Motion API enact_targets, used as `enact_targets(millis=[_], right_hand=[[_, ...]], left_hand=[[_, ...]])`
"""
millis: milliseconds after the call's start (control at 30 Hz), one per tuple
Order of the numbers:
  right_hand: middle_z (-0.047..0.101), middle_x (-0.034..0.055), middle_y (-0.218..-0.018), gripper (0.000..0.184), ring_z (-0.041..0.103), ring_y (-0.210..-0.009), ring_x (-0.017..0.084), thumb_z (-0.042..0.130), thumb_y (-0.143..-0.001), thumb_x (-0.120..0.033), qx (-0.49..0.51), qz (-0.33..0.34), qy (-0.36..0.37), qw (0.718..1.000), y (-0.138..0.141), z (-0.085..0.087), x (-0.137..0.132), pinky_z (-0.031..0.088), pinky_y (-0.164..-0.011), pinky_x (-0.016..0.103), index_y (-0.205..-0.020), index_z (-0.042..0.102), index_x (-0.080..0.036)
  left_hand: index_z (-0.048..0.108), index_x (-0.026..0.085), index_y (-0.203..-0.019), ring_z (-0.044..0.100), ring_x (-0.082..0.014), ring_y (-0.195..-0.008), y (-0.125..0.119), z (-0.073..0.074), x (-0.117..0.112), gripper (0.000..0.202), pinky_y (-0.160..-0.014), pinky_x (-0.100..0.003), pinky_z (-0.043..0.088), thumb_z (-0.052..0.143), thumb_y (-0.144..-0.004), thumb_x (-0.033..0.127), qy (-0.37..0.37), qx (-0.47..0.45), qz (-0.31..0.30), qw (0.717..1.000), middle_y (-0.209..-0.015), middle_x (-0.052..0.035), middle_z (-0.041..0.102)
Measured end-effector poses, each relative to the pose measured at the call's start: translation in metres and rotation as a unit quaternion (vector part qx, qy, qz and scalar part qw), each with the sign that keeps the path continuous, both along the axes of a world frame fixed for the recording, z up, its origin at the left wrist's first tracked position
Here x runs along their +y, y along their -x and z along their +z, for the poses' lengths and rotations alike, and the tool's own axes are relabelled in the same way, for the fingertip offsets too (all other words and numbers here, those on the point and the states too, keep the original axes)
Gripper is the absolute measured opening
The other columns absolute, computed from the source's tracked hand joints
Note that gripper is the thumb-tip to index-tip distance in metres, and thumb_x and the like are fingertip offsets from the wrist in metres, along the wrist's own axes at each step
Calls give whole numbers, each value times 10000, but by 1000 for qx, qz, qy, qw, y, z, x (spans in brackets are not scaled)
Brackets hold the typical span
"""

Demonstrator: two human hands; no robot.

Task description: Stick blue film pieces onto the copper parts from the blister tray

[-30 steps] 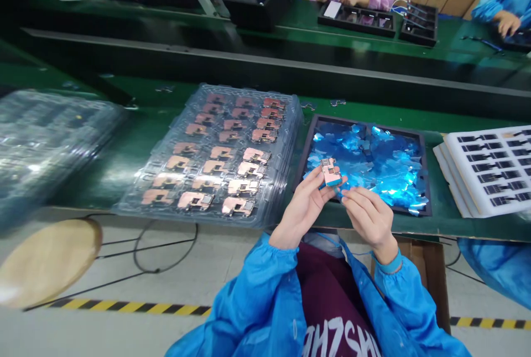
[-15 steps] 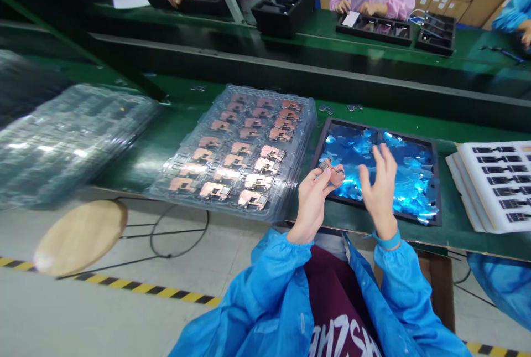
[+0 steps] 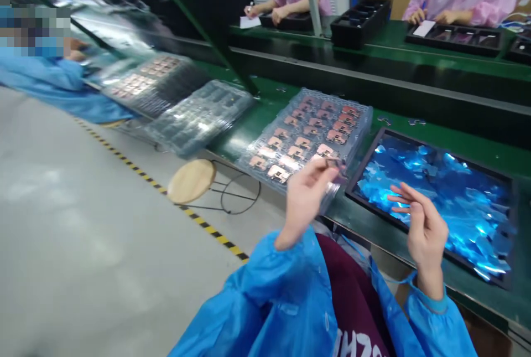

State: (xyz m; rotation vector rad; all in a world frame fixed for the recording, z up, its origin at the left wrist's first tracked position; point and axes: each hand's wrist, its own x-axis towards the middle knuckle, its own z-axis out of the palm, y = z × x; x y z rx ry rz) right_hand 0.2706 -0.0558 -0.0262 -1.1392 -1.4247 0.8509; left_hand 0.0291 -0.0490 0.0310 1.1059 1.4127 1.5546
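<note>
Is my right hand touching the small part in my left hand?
Apart. The head view shows the right hand open near the black tray, a clear gap from the small part pinched in the left hand.

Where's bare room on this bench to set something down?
Bare bench runs behind the black tray, and between the parts tray and the clear tray stack. The black tray is full of blue film; the left hand, pinching a small part, and the right hand crowd the near edge.

Shiny blue film scraps (image 3: 440, 185) fill a black tray (image 3: 360, 171); copper-coloured parts (image 3: 309, 135) sit on green bench (image 3: 456, 144).
</note>
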Motion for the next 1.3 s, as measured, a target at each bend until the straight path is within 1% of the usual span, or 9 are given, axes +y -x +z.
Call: enact_targets(millis=[133, 267, 500, 667, 767, 900, 1033, 1133, 1300], right_hand=[[834, 105, -1196, 333, 835, -965, 256, 577, -1107, -398, -26, -51, 13, 998, -12, -6, -3, 679, -731, 365, -1340, 756, -241], [839, 102, -1168, 321, 832, -940, 267, 597, -1090, -422, -45, -44, 23, 998, -16, -12, -1, 681, -739, 392, -1285, 782, -248], [839, 87, -1173, 291, 830, -972, 276, 590, -1085, -418, -71, -30, 38, 996, -16, -15, 1, 694, -755, 415, -1225, 800, -273], [837, 89, -1182, 278, 826, -961, 266, 585, -1092, -383, -70, -23, 39, 997, -15, -19, 4, 695, -784, 413, -1225, 798, -264], [840, 80, -1170, 266, 826, -965, 252, 572, -1103, -342, -59, -17, 32, 998, -15, -19, 3, 691, -823, 408, -1237, 789, -269], [848, 76, -1139, 278, 828, -966, 236, 542, -1116, -299, -48, -18, 12, 999, -15, -13, 4, 691, -829, 382, -1244, 787, -270], [853, 71, -1119, 285, 832, -942, 225, 542, -1108, -254, -48, -38, -9, 998, -14, -5, 5, 696, -843, 370, -1250, 788, -273], [856, 51, -1110, 288, 833, -967, 219, 564, -1091, -209, -60, -55, -19, 997, -15, -2, 1, 690, -871, 353, -1252, 788, -292], [853, 36, -1124, 337, 827, -1017, 215, 561, -1085, -174, -71, -73, -9, 995, -17, -4, -11, 681, -899, 345, -1308, 764, -324]], left_hand=[[834, 248, -1162, 714, -233, -995, 108, 4, 33, 236, -977, -400, 558, 673, -989, 254, -18, 322, -14, 947, -1091, -61, 812], [829, 232, -1042, 711, -260, -935, 171, -16, 63, 191, -951, -409, 532, 659, -956, 249, 51, 440, -131, 887, -988, -76, 813], [804, 239, -944, 678, -282, -966, 191, -33, 65, 215, -988, -418, 484, 640, -974, 375, 72, 492, -212, 842, -984, -99, 791], [817, 243, -1035, 642, -308, -1055, 184, -21, 61, 250, -1023, -469, 488, 605, -980, 362, 60, 551, -197, 809, -1076, -122, 744], [810, 267, -1166, 640, -332, -1131, 156, 1, 88, 306, -1039, -483, 483, 568, -1006, 364, 13, 556, -233, 797, -1187, -125, 739], [815, 269, -1168, 635, -338, -1153, 68, 15, 172, 286, -1093, -479, 449, 586, -1020, 357, -72, 530, -322, 781, -1181, -110, 749], [807, 211, -1080, 604, -339, -1238, -70, -6, 265, 195, -1175, -466, 395, 644, -974, 231, -116, 479, -409, 768, -1172, -127, 748], [770, 172, -957, 592, -346, -1258, -160, -31, 306, 93, -1179, -443, 398, 794, -867, 179, -25, 400, -379, 834, -1126, -159, 745], [708, 139, -861, 626, -358, -1177, -223, -55, 321, 159, -1110, -473, 437, 858, -824, 175, 15, 332, -345, 878, -1005, -197, 722]])
